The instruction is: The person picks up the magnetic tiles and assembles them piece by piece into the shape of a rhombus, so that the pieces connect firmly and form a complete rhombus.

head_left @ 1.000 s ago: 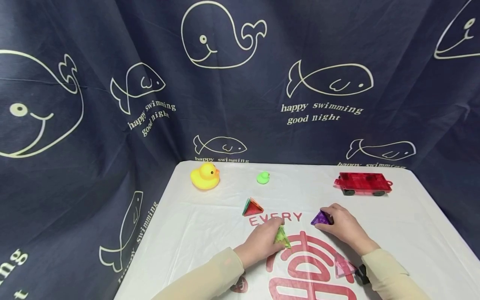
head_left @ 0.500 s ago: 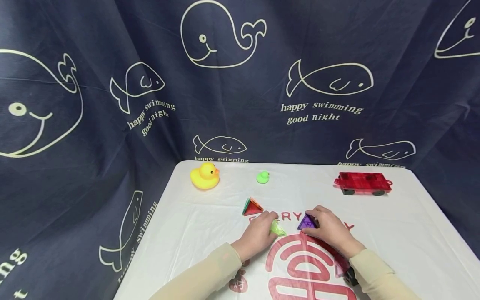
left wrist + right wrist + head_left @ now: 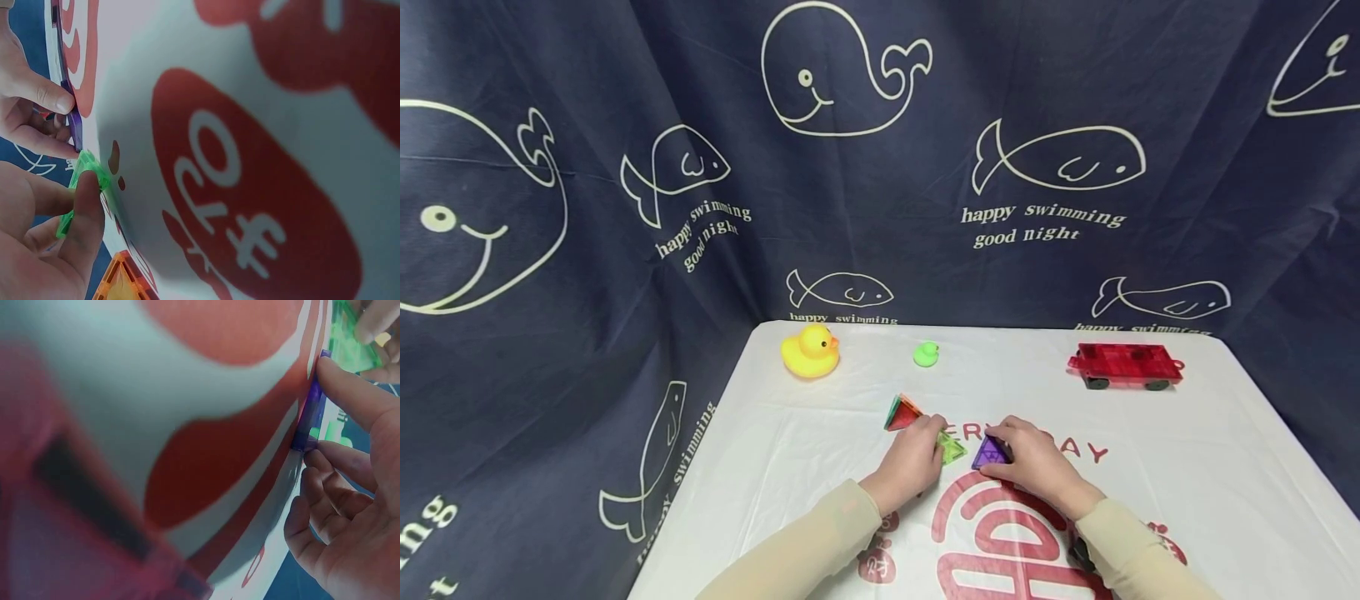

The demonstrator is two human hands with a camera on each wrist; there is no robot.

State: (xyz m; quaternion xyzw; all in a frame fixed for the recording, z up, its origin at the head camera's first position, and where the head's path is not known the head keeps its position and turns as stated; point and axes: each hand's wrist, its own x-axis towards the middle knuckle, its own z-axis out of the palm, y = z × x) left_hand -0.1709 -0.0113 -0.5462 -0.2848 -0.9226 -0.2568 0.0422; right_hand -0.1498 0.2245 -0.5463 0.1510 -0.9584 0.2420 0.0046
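My left hand (image 3: 913, 460) pinches a lime-green triangular magnetic tile piece (image 3: 951, 449) between thumb and fingers, low over the white table. Facing it, my right hand (image 3: 1036, 460) pinches a purple triangular magnetic tile (image 3: 990, 452). A narrow gap separates the two in the head view. The purple tile (image 3: 309, 415) stands nearly edge-on in the right wrist view. Just beyond my left fingers is a small tent of red, orange and green triangular tiles (image 3: 901, 414), partly covered by that hand. Its orange side (image 3: 125, 278) appears in the left wrist view.
A yellow rubber duck (image 3: 811, 352), a small green duck (image 3: 927, 354) and a red wheeled car base (image 3: 1127, 365) stand along the back of the table (image 3: 850, 383). A black part (image 3: 1079, 553) shows beside my right sleeve. Something pink (image 3: 56, 544) blurs close to the right wrist camera.
My right hand has carried the purple tile leftward, towards the green piece. My left hand has shifted slightly left and away from me, nearer the tile tent. My right sleeve now covers the pink triangle.
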